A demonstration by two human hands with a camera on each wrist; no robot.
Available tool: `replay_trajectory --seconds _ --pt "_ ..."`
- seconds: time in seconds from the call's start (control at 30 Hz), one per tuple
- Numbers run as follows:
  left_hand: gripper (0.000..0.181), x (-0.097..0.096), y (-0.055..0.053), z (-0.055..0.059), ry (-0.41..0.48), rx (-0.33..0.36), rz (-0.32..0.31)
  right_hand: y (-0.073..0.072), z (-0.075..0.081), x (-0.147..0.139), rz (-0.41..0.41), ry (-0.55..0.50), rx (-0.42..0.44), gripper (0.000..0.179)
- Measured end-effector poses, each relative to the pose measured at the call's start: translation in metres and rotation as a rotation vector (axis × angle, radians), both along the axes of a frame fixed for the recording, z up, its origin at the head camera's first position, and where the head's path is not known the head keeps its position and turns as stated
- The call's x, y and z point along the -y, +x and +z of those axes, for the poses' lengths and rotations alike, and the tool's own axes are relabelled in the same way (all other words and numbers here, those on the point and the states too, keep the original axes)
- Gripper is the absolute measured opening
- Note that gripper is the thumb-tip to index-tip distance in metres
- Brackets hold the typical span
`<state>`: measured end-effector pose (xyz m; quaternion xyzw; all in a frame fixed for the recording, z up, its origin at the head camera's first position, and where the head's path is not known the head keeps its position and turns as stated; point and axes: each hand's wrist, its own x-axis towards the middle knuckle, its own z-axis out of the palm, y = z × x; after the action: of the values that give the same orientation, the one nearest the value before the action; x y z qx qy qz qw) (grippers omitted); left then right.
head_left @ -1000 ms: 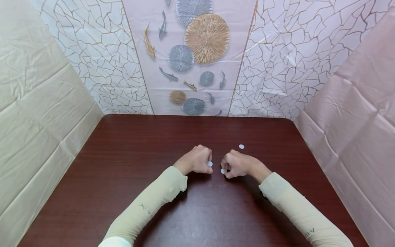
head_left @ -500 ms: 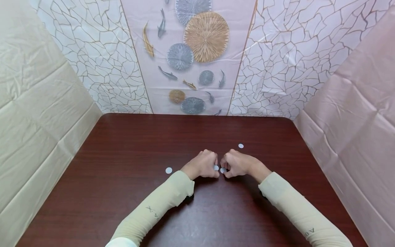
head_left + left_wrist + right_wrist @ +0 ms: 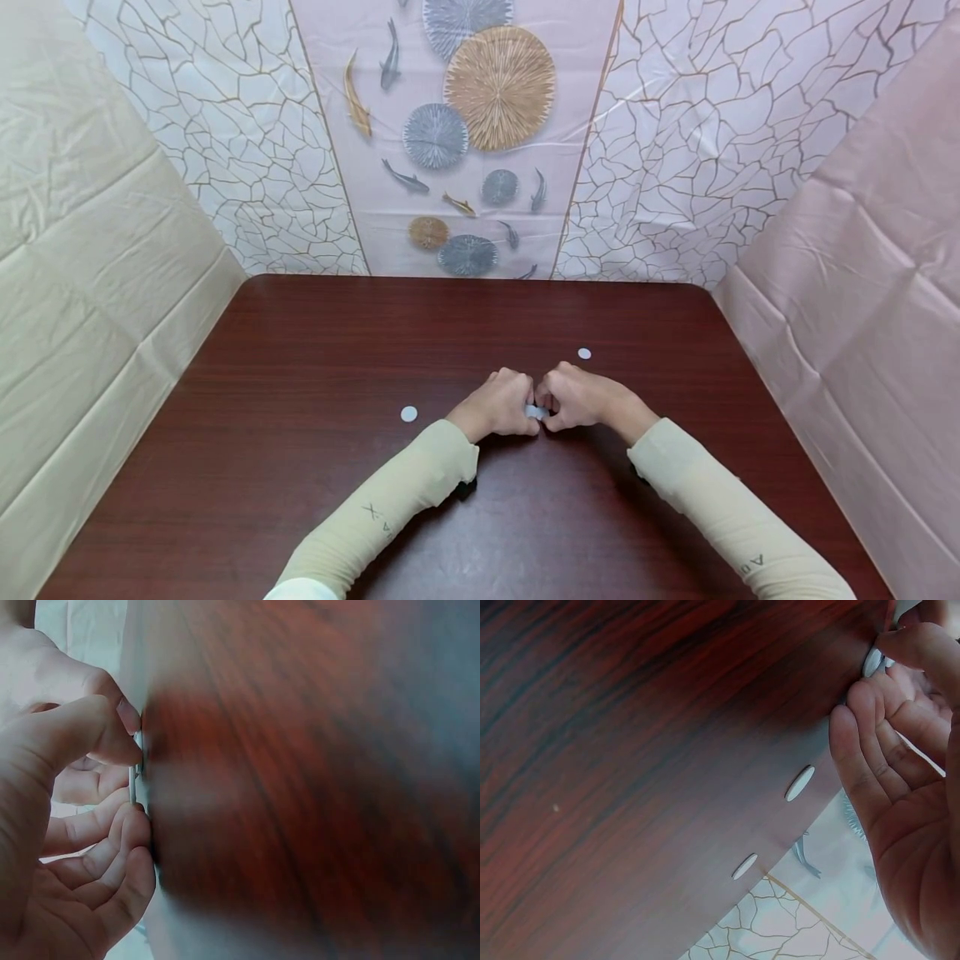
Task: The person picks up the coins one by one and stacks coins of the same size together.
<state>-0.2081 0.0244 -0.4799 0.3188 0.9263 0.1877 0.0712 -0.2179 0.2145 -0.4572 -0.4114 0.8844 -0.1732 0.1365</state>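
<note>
At the middle of the table, my left hand [image 3: 497, 407] and right hand [image 3: 581, 400] meet fingertip to fingertip. My left hand pinches a small flat white disc [image 3: 532, 412] between thumb and fingers; the left wrist view shows that white disc [image 3: 133, 786] edge-on, close against the tabletop. My right thumb and fingers pinch a second white disc [image 3: 872, 661], low over the wood. In the head view the two discs sit side by side, their edges at each other, partly covered by fingers.
A loose white disc [image 3: 408, 414] lies left of my left wrist, another white disc [image 3: 584, 353] beyond my right hand. On the dark red wooden table [image 3: 360, 333], the right wrist view shows two flat discs. Patterned cloth [image 3: 660, 167] hangs behind the far edge.
My left hand has moved right and slightly nearer me, bringing its disc up to the right hand's disc. The loose disc at left has come into view. My right hand has stayed nearly still.
</note>
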Motion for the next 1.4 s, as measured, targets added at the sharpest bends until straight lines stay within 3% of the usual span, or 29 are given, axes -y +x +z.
replay_trajectory --seconds 0.53,0.9,1.27,1.4 --pt "0.039 -0.0021 0.0034 0.0011 0.02 0.02 0.013 0.0018 0.0024 0.0004 -0.042 -0.013 0.027 0.012" --pt "0.017 -0.0002 0.0052 0.0047 0.014 -0.006 -0.004 0.0036 0.0032 -0.0029 -0.088 -0.013 0.037 0.013" --pt "0.015 0.0001 0.0059 0.0024 0.024 -0.01 -0.013 0.0048 0.0023 -0.0049 -0.113 -0.02 0.06 0.014" --pt "0.016 0.0018 0.0066 0.0031 0.05 0.02 -0.01 0.005 0.0021 -0.005 -0.118 -0.024 0.074 0.014"
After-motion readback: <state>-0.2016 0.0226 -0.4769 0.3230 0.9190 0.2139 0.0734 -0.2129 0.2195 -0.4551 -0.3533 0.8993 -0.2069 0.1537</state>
